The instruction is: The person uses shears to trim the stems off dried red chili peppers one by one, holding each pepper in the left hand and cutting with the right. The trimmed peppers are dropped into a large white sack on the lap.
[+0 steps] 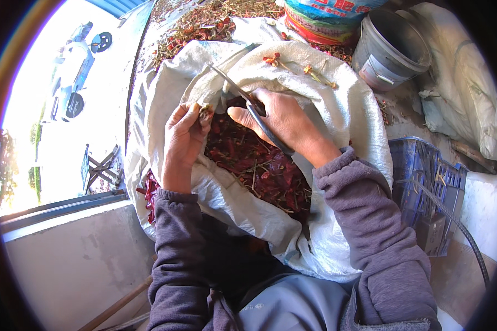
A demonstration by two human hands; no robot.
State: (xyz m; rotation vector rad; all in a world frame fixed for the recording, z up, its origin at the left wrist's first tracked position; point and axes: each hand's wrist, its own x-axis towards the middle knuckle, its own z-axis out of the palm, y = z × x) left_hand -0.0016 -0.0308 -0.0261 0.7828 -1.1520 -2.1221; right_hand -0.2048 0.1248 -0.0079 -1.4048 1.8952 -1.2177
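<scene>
My left hand (pixel 183 134) pinches a small clump of dried chili stem ends (pixel 206 114) between thumb and fingers. In my right hand (pixel 288 118) is a pair of scissors (pixel 234 85), its blades pointing up and to the left, above the clump and apart from it. Dark loops of the handle lie around my right fingers and thumb. Beneath both hands is a white woven sack (pixel 366 128) with its rim rolled outward. Dried red chili peppers (pixel 265 173) with stems fill the visible inside. Two stem pieces (pixel 314 74) rest on the sack's far fold.
Loose stems and chili bits (pixel 203 35) are heaped behind the sack. A printed bag (pixel 329 22) and a grey bucket (pixel 391 53) stand at the back right. On the right is a blue plastic crate (pixel 412 161) with a hose (pixel 459 225). A folding stool (pixel 102 167) and scooter (pixel 72 78) are left.
</scene>
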